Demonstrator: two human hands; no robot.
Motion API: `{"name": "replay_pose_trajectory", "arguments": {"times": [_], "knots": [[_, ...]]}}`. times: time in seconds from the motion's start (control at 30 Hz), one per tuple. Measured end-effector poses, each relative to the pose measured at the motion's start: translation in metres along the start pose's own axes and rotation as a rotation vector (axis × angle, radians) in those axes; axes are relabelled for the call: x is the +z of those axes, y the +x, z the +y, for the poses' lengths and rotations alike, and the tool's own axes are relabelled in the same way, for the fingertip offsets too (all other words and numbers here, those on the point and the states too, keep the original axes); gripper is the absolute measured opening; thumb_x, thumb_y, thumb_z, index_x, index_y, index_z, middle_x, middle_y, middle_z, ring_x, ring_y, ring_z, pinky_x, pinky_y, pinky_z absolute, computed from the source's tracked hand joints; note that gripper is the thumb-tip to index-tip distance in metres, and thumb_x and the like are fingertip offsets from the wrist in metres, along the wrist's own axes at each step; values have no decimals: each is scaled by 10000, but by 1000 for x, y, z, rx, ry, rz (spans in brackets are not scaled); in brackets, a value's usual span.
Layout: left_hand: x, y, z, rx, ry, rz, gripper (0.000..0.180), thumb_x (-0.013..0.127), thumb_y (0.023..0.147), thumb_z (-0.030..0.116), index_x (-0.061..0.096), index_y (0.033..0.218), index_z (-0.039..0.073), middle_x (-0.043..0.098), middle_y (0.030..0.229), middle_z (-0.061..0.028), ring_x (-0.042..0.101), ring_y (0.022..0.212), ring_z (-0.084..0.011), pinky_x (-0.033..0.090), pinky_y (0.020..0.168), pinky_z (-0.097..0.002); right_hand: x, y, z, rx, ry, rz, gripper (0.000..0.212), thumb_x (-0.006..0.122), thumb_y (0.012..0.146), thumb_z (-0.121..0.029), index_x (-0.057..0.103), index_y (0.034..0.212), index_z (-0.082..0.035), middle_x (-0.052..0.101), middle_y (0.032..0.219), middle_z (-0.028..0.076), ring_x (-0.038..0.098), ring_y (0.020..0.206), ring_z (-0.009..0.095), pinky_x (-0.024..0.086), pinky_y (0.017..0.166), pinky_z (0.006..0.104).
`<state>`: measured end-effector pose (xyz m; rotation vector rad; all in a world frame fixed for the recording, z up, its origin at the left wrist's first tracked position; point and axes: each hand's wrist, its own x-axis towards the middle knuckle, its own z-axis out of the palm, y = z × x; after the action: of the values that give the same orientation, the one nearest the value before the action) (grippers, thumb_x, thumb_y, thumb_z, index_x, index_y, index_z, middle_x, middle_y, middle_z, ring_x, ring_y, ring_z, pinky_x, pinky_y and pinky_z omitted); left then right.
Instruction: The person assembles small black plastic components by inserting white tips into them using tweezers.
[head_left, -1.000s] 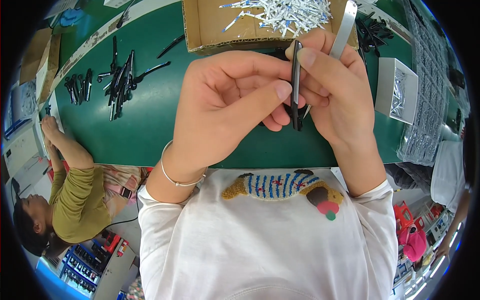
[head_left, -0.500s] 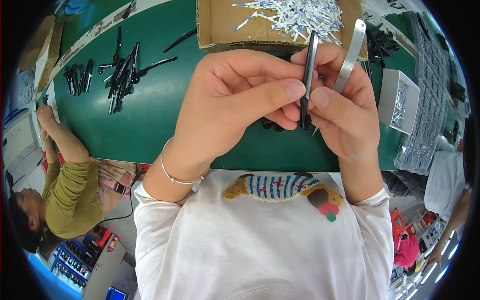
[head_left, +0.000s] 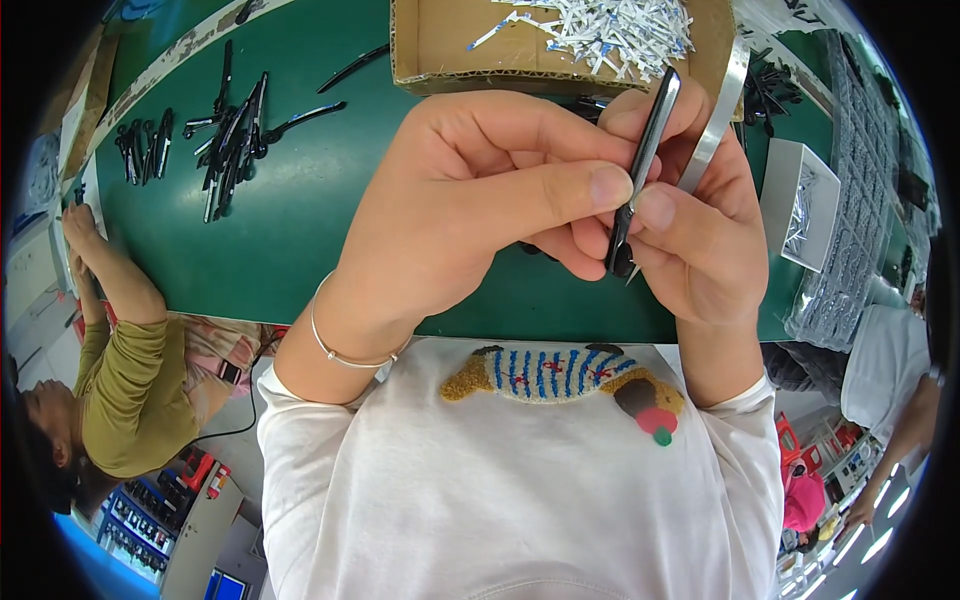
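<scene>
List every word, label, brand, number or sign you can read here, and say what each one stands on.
I quote no text from this view.
Clear plastic, upper right: dark marks like lettering, cut off by the picture's edge; not copied out.
White strips in the cardboard box: blue marks, too small to read.
Held black part: no lettering visible.
White shirt: no lettering visible.

Cardboard box (head_left: 440, 42) cut off at top; black parts (head_left: 590, 105) behind left hand (head_left: 465, 195) mostly hidden.
</scene>
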<state>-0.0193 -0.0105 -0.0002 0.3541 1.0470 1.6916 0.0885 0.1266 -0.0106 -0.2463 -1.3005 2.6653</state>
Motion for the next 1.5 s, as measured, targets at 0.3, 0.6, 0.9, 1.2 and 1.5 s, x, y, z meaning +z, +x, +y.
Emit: {"name": "replay_pose_trajectory", "arguments": {"times": [0.3, 0.6, 0.9, 1.2, 1.5], "knots": [[-1, 0, 3, -17, -20, -17, 142, 559, 857, 23, 619, 957, -59, 651, 845, -177, 653, 594, -212, 579, 520, -293, -5, -1, -7, 106, -27, -34, 349, 605, 787, -38, 480, 1109, 6, 481, 969, 78, 515, 783, 116, 425, 628, 198], [-2, 0, 2, -25, -48, -43, 136, 564, 849, 21, 610, 953, -55, 649, 860, -183, 657, 603, -214, 580, 521, -299, -5, 1, -3, 67, 24, -82, 350, 613, 786, -52, 494, 1111, 0, 461, 921, 63, 526, 760, 110, 410, 585, 170], [-1, -2, 2, 1, -5, -34, 141, 579, 844, 31, 618, 956, -45, 649, 918, -198, 656, 607, -192, 578, 521, -291, -6, 1, -2, 62, 61, -111, 364, 619, 780, -57, 511, 1123, 3, 457, 916, 46, 512, 756, 91, 411, 599, 165], [-1, -4, 1, 22, -21, -14, 135, 600, 834, 37, 631, 944, -36, 651, 893, -172, 652, 602, -173, 575, 517, -282, 5, 2, -2, 9, 47, -66, 339, 620, 757, -27, 513, 1078, -6, 472, 917, 61, 394, 552, 24, 301, 457, 135], [0, -4, 2, 35, 25, 20, 149, 604, 831, 25, 628, 960, -44, 650, 892, -171, 654, 618, -175, 579, 526, -288, 8, 2, 4, -64, -1, 9, 304, 613, 764, -34, 500, 1046, -9, 500, 929, 79, 513, 723, 85, 411, 571, 174]]}}
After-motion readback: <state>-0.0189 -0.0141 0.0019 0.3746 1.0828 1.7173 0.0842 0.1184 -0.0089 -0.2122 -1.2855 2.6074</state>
